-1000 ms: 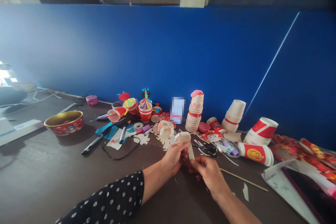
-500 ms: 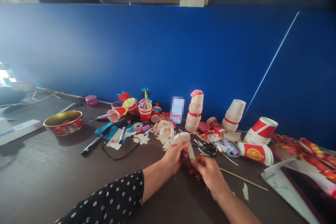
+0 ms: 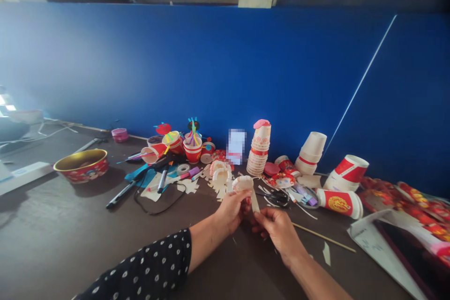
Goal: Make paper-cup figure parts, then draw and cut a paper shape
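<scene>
Head: hands (image 3: pixel 230 212) hold curved piece (image 3: pixel 242 183), narrow strip (image 3: pixel 255 204).

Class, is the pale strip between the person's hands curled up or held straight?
Straight: the pale strip shows no curl where visible, running from the left hand down to the right hand.

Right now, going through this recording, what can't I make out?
All in the head view:
Lower part of the curved white piece: behind the left hand.
Lower end of the pale strip: covered by the right hand.
Pale upright panel: pixelated.
Dark-screened device: cut off at lower right.
</scene>
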Motion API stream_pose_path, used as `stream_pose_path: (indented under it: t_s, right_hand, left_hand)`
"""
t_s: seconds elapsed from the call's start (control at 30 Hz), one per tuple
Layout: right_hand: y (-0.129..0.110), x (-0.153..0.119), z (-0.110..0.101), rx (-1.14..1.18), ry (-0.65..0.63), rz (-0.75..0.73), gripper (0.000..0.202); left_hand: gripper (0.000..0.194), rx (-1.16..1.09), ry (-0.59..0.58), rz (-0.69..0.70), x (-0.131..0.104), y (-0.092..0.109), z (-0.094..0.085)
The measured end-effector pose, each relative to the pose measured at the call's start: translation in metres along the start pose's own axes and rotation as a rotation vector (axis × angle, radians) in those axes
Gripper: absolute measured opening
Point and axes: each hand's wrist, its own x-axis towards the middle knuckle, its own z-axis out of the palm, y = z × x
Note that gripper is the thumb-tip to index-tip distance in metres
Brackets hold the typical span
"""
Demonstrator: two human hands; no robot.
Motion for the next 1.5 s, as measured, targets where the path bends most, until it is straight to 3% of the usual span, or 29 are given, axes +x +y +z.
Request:
stream_pose_path:
  t_s: [1.5]
  right_hand:
    - [-0.0005,-0.0012,0.0011,-0.022,0.053,-0.009,0.031]
  left_hand:
    - [0.017,0.016,0.007,-0.002,-0.0008,-0.0009,0.0006]
